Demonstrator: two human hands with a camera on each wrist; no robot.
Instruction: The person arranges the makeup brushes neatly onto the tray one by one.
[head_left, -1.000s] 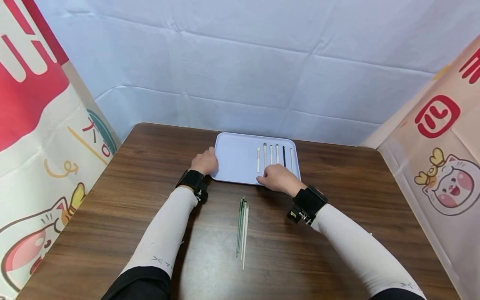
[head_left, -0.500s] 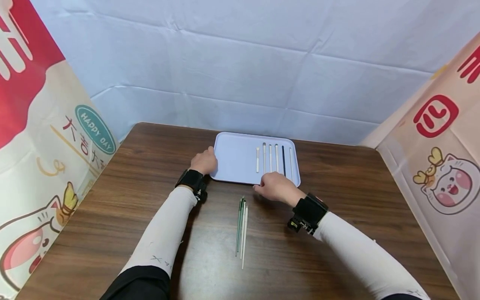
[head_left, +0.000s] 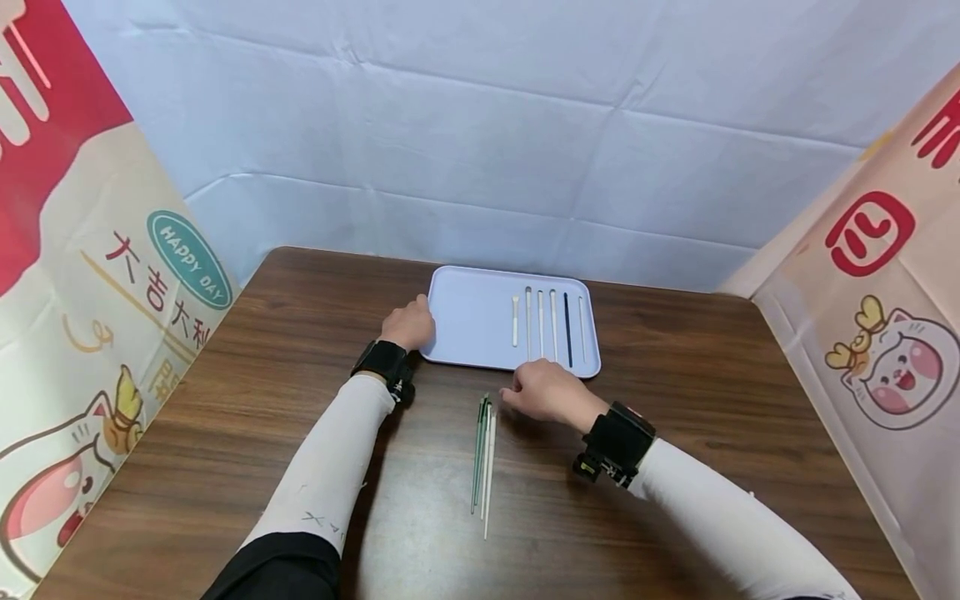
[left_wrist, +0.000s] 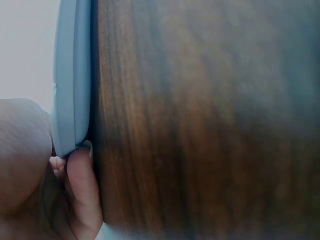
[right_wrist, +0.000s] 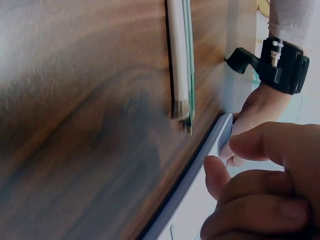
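1. Steadying the pale blue tray (head_left: 472, 321), the left hand (head_left: 408, 323) grips its near left corner, fingers curled at the rim. The left wrist view shows a fingertip tucked under the tray's edge where it meets the wooden surface (head_left: 300, 400); judging from this, the grip is there to keep the tray from sliding.

2. The right hand (head_left: 546, 390) hovers just in front of the tray's near edge, fingers loosely curled and holding nothing that the pictures show. In the right wrist view its fingertips (right_wrist: 225, 175) sit close to the tray rim without plainly touching it.

3. Just to the left of the right hand, a small bundle of brushes (head_left: 483, 450) lies on the surface, running lengthwise toward the person. It holds thin green and white handles; the right wrist view shows a bristle tip at the end nearest the tray.

4. Beyond the right hand, five brushes on the tray (head_left: 542, 321) lie in a neat parallel row, spaced apart and filling its right half. Four are pale, one dark. The even spacing suggests deliberate sorting, with the tray's left half bare.
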